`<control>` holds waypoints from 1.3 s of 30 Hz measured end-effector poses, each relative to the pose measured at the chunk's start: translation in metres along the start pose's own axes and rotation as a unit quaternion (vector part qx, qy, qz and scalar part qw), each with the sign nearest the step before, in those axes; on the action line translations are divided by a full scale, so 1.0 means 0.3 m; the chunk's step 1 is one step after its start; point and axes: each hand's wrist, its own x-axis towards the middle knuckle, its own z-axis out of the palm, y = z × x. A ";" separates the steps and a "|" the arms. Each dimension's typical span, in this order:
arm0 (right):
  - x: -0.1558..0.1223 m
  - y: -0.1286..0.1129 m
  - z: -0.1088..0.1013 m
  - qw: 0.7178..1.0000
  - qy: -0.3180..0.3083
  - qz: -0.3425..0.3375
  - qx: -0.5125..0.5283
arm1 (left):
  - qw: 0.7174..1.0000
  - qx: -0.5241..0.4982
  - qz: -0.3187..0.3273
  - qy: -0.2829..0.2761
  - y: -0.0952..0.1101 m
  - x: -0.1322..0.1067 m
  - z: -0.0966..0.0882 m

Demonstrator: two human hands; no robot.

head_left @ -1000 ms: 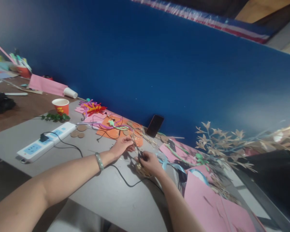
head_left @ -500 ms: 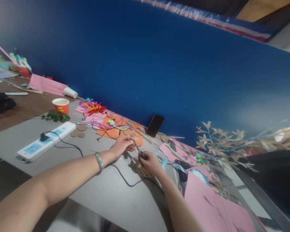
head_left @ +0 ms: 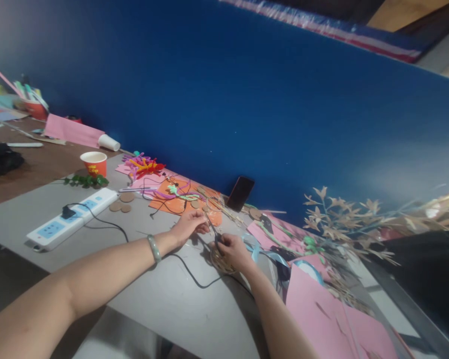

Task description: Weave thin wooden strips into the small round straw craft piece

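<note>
My right hand is closed round the dark handles of a pair of scissors, whose blades point up and left toward my other fingertips. My left hand, with a bracelet on its wrist, has thumb and forefinger pinched together near the blade tips. Whatever lies in that pinch is too small to make out. Under my right hand rests a tan round coil or woven piece, partly hidden by the fingers. A black cable runs across the grey table below both hands.
A power strip, leafy sprig and red paper cup are at left. Behind my hands lie orange paper, pipe cleaners and a leaning phone. Pink paper and dried-looking flowers occupy the right.
My right hand and the scissors have shifted very slightly. My left hand keeps its place, and the things on the table look the same.
</note>
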 end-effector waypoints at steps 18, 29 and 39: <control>-0.001 -0.040 -0.029 0.991 0.083 -0.015 0.104 | 0.991 0.129 0.021 0.017 0.015 -0.005 -0.015; 0.003 -0.036 0.002 0.979 0.110 -0.016 0.174 | 0.965 0.234 0.066 -0.099 -0.011 -0.011 -0.017; -0.003 -0.047 0.016 0.974 0.101 -0.003 0.200 | 0.988 0.130 -0.028 -0.073 -0.002 -0.018 -0.012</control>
